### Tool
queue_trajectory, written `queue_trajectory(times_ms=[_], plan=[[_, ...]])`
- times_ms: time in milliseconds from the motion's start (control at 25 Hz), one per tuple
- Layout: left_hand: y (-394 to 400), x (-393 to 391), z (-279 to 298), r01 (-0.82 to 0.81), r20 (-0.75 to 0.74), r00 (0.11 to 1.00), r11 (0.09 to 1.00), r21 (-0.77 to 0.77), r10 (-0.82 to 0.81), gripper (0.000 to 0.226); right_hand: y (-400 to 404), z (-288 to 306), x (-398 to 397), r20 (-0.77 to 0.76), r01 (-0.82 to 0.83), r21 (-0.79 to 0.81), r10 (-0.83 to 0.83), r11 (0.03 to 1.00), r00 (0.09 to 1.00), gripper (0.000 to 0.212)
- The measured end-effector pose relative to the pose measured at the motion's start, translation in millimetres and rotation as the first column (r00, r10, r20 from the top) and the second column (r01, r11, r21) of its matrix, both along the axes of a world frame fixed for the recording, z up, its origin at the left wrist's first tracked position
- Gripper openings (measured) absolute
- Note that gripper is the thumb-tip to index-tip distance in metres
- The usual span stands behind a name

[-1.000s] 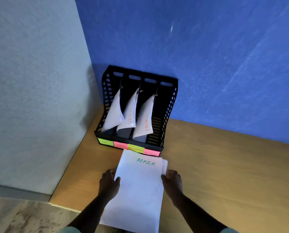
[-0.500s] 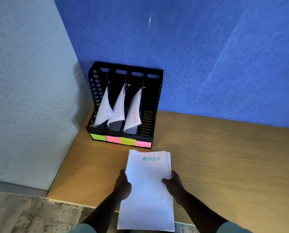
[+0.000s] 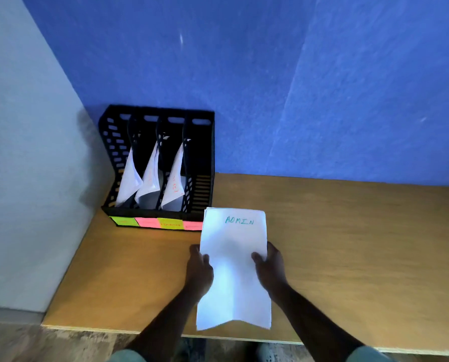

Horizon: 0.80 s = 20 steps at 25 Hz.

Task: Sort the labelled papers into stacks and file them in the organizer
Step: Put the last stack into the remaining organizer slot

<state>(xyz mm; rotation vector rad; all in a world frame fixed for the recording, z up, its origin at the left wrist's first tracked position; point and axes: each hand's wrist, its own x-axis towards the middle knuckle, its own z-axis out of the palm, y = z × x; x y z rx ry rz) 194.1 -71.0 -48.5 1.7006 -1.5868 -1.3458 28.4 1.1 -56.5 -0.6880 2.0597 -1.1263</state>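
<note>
I see the ADMIN stack (image 3: 234, 262) held above the wooden table (image 3: 348, 244), my left hand (image 3: 198, 270) clamped on its left edge and my right hand (image 3: 270, 267) on its right. Its top edge sits just in front of the black organizer (image 3: 160, 163), overlapping the rightmost label.

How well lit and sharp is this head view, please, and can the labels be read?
Head view: dim and softly blurred; the ADMIN stack glares bluish-white but reads clearly; the organizer is dark with a shadow on the left wall, and its sticky labels are illegible.

Organizer's (image 3: 157, 163) rightmost slot (image 3: 202, 178) stands open; three left slots hold papers (image 3: 150, 176).
</note>
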Motion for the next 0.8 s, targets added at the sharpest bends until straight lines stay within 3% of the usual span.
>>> queue_trajectory(times_ms=[120, 280, 520, 680, 800], plan=[[2, -16, 22, -0.045, -0.114, 0.993, 0.943, -0.331, 0.007, 0.019, -1, 33, -16, -0.082, 0.063, -0.234, -0.084, 0.970, 0.993, 0.022], [11, -33, 35, -0.080, -0.242, 0.969, 0.860, -0.504, -0.052, 0.017, 6, 55, -29, -0.115, 0.047, -0.463, -0.112, 0.885, 0.987, 0.035], [30, -40, 5, -0.067, -0.160, 0.987, 0.907, -0.415, -0.001, 0.020, 17, 33, -32, -0.093, 0.042, -0.313, -0.074, 0.949, 0.993, 0.041], [29, -39, 5, -0.085, -0.169, 0.986, 0.875, -0.477, 0.004, 0.008, 15, 33, -36, -0.127, 0.050, -0.333, -0.097, 0.942, 0.987, 0.041], [32, -38, -1, -0.049, -0.124, 0.992, 0.921, -0.387, 0.001, 0.011, 18, 25, -33, -0.081, 0.052, -0.254, -0.074, 0.966, 0.994, 0.036]])
